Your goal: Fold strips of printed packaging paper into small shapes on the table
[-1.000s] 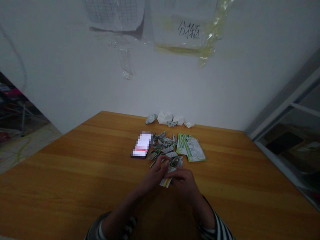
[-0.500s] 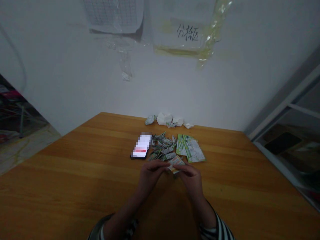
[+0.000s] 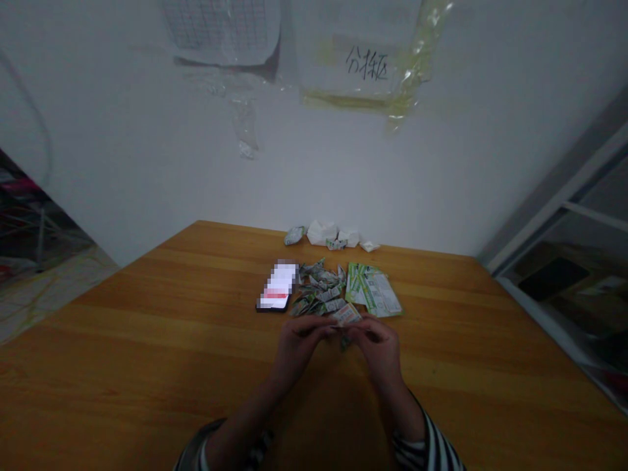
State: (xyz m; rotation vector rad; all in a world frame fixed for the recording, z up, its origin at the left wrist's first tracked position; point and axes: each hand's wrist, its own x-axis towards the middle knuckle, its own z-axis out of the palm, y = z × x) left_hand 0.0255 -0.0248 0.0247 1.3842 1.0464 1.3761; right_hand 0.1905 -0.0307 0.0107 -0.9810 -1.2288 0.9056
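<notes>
Between both hands is a small printed paper piece [image 3: 347,313], white with orange and green marks, its lower part bent or tilted out of sight. My left hand [image 3: 297,348] pinches its left side with thumb and fingers. On the other side, my right hand [image 3: 381,349] pinches the right edge. Just beyond lies a pile of folded green-and-white paper pieces [image 3: 321,284]. Right of the pile are flat green-and-white printed sheets [image 3: 380,294]. A small greenish bit [image 3: 345,342] shows below the fingertips; I cannot tell whether it is attached.
A phone [image 3: 279,284] with a lit screen lies left of the pile on the wooden table [image 3: 147,327]. Crumpled white papers [image 3: 322,233] and a green-and-white crumpled piece [image 3: 295,235] sit along the wall. Right of the table stands a shelf [image 3: 564,281].
The paper piece has tilted or folded between my fingers, and its orange lower part no longer shows. My fingertips have come closer together. The pile and phone stay put.
</notes>
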